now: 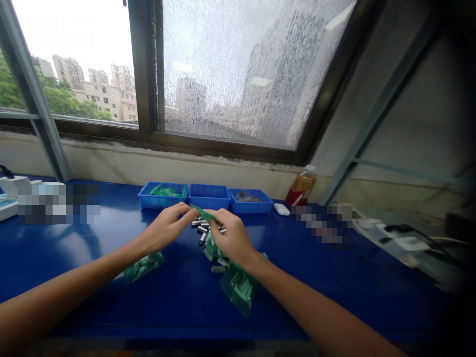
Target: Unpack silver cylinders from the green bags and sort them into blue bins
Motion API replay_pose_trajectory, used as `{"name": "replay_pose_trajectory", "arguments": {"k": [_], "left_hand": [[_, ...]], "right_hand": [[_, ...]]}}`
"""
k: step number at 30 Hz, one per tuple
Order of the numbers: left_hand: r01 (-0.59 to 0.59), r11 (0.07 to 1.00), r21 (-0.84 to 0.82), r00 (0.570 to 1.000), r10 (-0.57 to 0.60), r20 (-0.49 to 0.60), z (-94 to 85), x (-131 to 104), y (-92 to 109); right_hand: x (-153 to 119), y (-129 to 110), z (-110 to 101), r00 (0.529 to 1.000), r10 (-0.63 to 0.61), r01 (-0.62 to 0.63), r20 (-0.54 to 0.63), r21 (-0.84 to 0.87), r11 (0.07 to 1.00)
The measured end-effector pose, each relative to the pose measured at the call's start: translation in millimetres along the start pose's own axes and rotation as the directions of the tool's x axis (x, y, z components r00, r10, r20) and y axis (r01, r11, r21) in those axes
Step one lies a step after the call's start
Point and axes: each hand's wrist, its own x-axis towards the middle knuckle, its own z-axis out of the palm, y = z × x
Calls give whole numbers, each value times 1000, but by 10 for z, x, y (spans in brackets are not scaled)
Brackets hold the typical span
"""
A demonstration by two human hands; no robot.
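Between both hands is a small green plastic bag (203, 212), raised over the table. My left hand (171, 222) pinches its left end with thumb and fingertips. My right hand (232, 235) closes on its right side, fingers bent. Below the hands lie several loose short silvery metal pieces (203, 238), partly hidden by my right hand. A filled green bag (240, 287) rests under my right forearm, with silvery pieces showing through. Another filled green bag (145, 265) lies beside my left forearm. More green plastic (212, 246) sits among the loose pieces.
Along the wall stand three blue bins: one with green bags (163, 202), a middle bin (209, 203), and one holding thin dark pieces (251, 208). Right of them are a white mouse-like object (281, 209) and a bottle (301, 187). Power strips (405, 243) and cables lie far right.
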Motion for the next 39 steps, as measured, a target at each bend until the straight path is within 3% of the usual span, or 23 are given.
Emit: {"name": "replay_pose_trajectory", "arguments": {"k": [3, 6, 7, 9, 10, 12, 14, 15, 19, 23, 27, 31, 32, 34, 35, 36, 37, 38, 39], "left_hand": [[257, 945, -202, 965, -238, 114, 0, 21, -15], [296, 933, -204, 951, -267, 158, -57, 95, -128], [263, 953, -153, 963, -248, 109, -111, 129, -184], [185, 980, 67, 979, -178, -95, -281, 194, -310], [176, 964, 199, 961, -124, -247, -391, 218, -373], [238, 915, 327, 879, -60, -473, -627, 235, -485], [295, 887, 354, 817, -43, -575, -833, 219, -570], [281, 874, 396, 829, -13, -559, -908, 208, -603], [257, 794, 551, 891, 25, -453, -981, 241, -749], [263, 680, 684, 955, -82, -285, -855, 388, -947], [270, 687, 675, 960, -140, -241, -772, 428, -1052], [188, 689, 700, 979, -74, -190, -736, 308, -835], [132, 690, 712, 989, -47, -138, -733, 263, -720], [3, 746, 666, 994, -77, 82, -737, 157, -455], [-59, 803, 594, 961, -116, 252, -742, 101, -325], [-74, 859, 507, 884, -179, 432, -747, 44, -212], [-38, 892, 450, 779, -256, 572, -751, -8, -126], [3, 901, 433, 701, -311, 642, -754, -52, -70], [31, 894, 447, 684, -345, 643, -755, -83, -48]], "right_hand": [[-29, -23, -22, 982, -165, 183, 90, -264, 947], [-49, -56, -11, 966, -215, 252, 144, -326, 911], [-55, -64, -2, 963, -223, 260, 149, -326, 909], [-70, -74, 18, 961, -222, 263, 162, -310, 914], [-78, -75, 26, 960, -218, 262, 174, -297, 918], [-93, -74, 36, 957, -206, 257, 204, -272, 927], [-103, -74, 39, 955, -193, 251, 226, -263, 932], [-105, -76, 40, 955, -186, 246, 231, -266, 932], [-89, -91, 45, 961, -159, 222, 228, -287, 932], [-69, -80, 65, 959, -158, 222, 235, -280, 934], [-73, -70, 73, 950, -162, 234, 268, -268, 935], [-91, -93, 42, 943, -162, 239, 291, -252, 938], [-96, -101, 32, 941, -166, 244, 296, -248, 938], [-104, -112, 18, 936, -176, 256, 304, -247, 935], [-107, -114, 14, 934, -181, 262, 307, -249, 932], [-110, -114, 13, 932, -183, 267, 311, -252, 930], [-113, -113, 13, 931, -184, 270, 315, -256, 928], [-116, -110, 15, 929, -185, 274, 321, -259, 926], [-119, -106, 17, 926, -187, 279, 329, -261, 924]]}}
